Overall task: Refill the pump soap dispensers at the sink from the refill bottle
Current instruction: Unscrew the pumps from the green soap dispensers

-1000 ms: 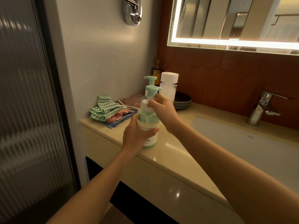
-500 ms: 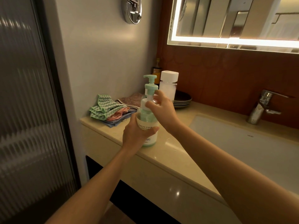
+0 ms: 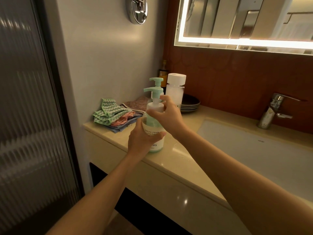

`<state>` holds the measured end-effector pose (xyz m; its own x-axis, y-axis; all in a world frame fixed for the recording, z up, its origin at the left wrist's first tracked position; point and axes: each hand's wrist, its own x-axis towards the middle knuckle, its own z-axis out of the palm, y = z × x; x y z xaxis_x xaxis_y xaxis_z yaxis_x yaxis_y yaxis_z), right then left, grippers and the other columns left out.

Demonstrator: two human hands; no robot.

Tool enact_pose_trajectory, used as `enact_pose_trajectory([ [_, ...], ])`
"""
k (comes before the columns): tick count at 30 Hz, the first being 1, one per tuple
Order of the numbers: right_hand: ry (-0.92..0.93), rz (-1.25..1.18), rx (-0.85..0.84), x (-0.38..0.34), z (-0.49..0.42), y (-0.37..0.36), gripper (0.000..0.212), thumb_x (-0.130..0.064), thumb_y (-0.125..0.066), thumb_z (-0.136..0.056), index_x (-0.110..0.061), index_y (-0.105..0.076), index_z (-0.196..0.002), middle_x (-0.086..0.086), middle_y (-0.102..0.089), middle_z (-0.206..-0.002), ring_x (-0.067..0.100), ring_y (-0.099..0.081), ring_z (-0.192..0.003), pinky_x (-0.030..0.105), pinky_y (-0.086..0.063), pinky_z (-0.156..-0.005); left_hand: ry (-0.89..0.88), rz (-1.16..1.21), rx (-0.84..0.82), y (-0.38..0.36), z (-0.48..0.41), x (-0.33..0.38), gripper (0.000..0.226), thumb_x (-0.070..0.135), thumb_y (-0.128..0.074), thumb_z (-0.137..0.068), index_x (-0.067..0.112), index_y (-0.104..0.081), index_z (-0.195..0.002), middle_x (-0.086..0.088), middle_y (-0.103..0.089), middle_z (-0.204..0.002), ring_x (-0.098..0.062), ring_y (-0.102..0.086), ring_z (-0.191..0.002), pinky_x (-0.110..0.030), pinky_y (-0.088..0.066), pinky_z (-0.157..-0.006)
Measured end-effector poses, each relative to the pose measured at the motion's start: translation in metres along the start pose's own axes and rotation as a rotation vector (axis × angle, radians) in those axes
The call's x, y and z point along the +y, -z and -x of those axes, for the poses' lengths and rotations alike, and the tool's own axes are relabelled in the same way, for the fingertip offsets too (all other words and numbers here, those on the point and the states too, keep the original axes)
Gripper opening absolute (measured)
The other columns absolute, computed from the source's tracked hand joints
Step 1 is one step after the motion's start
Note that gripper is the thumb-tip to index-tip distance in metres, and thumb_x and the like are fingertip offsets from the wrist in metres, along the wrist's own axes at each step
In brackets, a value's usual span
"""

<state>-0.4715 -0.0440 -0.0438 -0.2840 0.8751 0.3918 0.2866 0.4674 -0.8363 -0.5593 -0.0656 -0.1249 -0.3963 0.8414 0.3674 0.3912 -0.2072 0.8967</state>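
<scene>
1. Where the beige worktop (image 3: 186, 168) meets the side wall, a foam soap dispenser (image 3: 156, 146) stands upright near the front edge, label reading "FRESH FOAM".
2. The left hand (image 3: 144, 138) is wrapped round the dispenser's body, thumb across the label.
3. The right hand (image 3: 168, 114) is clamped on the white pump collar (image 3: 155, 107), fingers curled round it just below the mint-green pump head (image 3: 153, 90). Whether the collar is seated or loosened cannot be told.
4. A second dispenser (image 3: 156, 81) of the same mint colour stands directly behind the first, only its pump top showing.
5. Just beside it, to the right, stands a clear bottle with a white cap (image 3: 176, 89); a small dark bottle (image 3: 163, 74) sits in the corner behind.
6. A stack of dark plates (image 3: 190, 104) lies against the back wall.
7. Folded cloths (image 3: 110, 114) are piled at the worktop's left end.
8. The sink basin (image 3: 254, 150) is to the right, with a chrome tap (image 3: 274, 111) behind it and a lit mirror (image 3: 245, 22) above.
</scene>
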Motion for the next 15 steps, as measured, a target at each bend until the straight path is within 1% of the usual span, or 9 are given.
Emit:
enact_pose_trajectory([
  [3,0.062,-0.008,0.065,-0.002,0.000,0.003,0.055,-0.022,-0.071,-0.079,-0.014,-0.045,-0.127,0.004,-0.059,-0.113,0.007,-0.054,-0.088,0.010,-0.044,-0.070,-0.003,0.000,0.005,0.000,0.001,-0.001,0.062,0.034,-0.082,-0.062,0.024,-0.046,-0.112,0.007,-0.060,-0.105,-0.016,-0.058,-0.100,-0.038,-0.048,-0.086],
  [4,0.081,-0.037,0.094,-0.004,-0.001,0.007,0.053,-0.023,-0.072,-0.077,-0.012,-0.048,-0.124,0.002,-0.061,-0.107,0.006,-0.056,-0.084,0.009,-0.045,-0.067,-0.008,0.002,0.011,-0.001,0.001,-0.002,0.061,0.035,-0.082,-0.062,0.026,-0.045,-0.110,0.009,-0.059,-0.102,-0.016,-0.058,-0.099,-0.037,-0.048,-0.084],
  [5,0.092,-0.074,0.124,-0.008,-0.003,0.011,0.050,-0.024,-0.073,-0.076,-0.011,-0.052,-0.119,0.001,-0.062,-0.103,0.009,-0.059,-0.084,0.013,-0.049,-0.069,-0.012,0.005,0.014,-0.001,0.000,-0.003,0.061,0.037,-0.083,-0.060,0.027,-0.045,-0.108,0.010,-0.059,-0.099,-0.016,-0.058,-0.097,-0.036,-0.049,-0.083],
  [6,0.094,-0.116,0.158,-0.010,-0.006,0.016,0.045,-0.024,-0.074,-0.075,-0.011,-0.055,-0.114,0.003,-0.064,-0.101,0.014,-0.062,-0.086,0.021,-0.052,-0.074,-0.019,0.010,0.012,0.000,0.000,-0.004,0.065,0.041,-0.084,-0.057,0.028,-0.045,-0.107,0.010,-0.059,-0.098,-0.015,-0.059,-0.096,-0.035,-0.049,-0.082],
  [8,0.093,-0.185,0.238,-0.016,-0.013,0.030,0.035,-0.027,-0.074,-0.075,-0.013,-0.057,-0.103,0.008,-0.066,-0.098,0.022,-0.063,-0.089,0.034,-0.054,-0.081,-0.030,0.024,-0.001,0.000,-0.002,-0.006,0.072,0.048,-0.083,-0.051,0.028,-0.046,-0.110,0.009,-0.059,-0.102,-0.015,-0.059,-0.098,-0.035,-0.049,-0.083],
  [10,0.098,-0.205,0.345,-0.019,-0.019,0.048,0.032,-0.031,-0.073,-0.076,-0.013,-0.058,-0.097,0.011,-0.065,-0.095,0.020,-0.061,-0.082,0.039,-0.053,-0.080,-0.039,0.029,-0.015,0.001,-0.004,-0.008,0.068,0.039,-0.086,-0.057,0.026,-0.047,-0.111,0.009,-0.059,-0.104,-0.014,-0.058,-0.100,-0.035,-0.049,-0.084],
  [12,0.098,-0.233,0.475,-0.017,-0.021,0.069,0.032,-0.036,-0.070,-0.077,-0.013,-0.059,-0.096,0.010,-0.065,-0.093,0.015,-0.059,-0.080,0.034,-0.053,-0.074,-0.048,0.039,-0.019,0.003,-0.007,-0.008,0.062,0.032,-0.084,-0.061,0.026,-0.046,-0.110,0.011,-0.057,-0.103,-0.011,-0.055,-0.099,-0.028,-0.047,-0.081],
  [14,0.041,-0.310,0.595,-0.008,-0.020,0.087,0.035,-0.039,-0.068,-0.079,-0.016,-0.058,-0.103,-0.001,-0.064,-0.092,0.010,-0.061,-0.083,0.021,-0.050,-0.069,-0.054,0.049,-0.021,0.005,-0.011,-0.009,0.061,0.029,-0.083,-0.062,0.026,-0.045,-0.110,0.010,-0.057,-0.104,-0.009,-0.054,-0.097,-0.020,-0.043,-0.075],
  [15,-0.006,-0.352,0.635,-0.001,-0.019,0.094,0.036,-0.040,-0.068,-0.080,-0.016,-0.057,-0.105,-0.005,-0.063,-0.091,0.009,-0.061,-0.084,0.019,-0.049,-0.070,-0.052,0.052,-0.021,0.007,-0.014,-0.011,0.062,0.028,-0.083,-0.063,0.025,-0.045,-0.111,0.008,-0.058,-0.107,-0.009,-0.055,-0.098,-0.017,-0.043,-0.073],
])
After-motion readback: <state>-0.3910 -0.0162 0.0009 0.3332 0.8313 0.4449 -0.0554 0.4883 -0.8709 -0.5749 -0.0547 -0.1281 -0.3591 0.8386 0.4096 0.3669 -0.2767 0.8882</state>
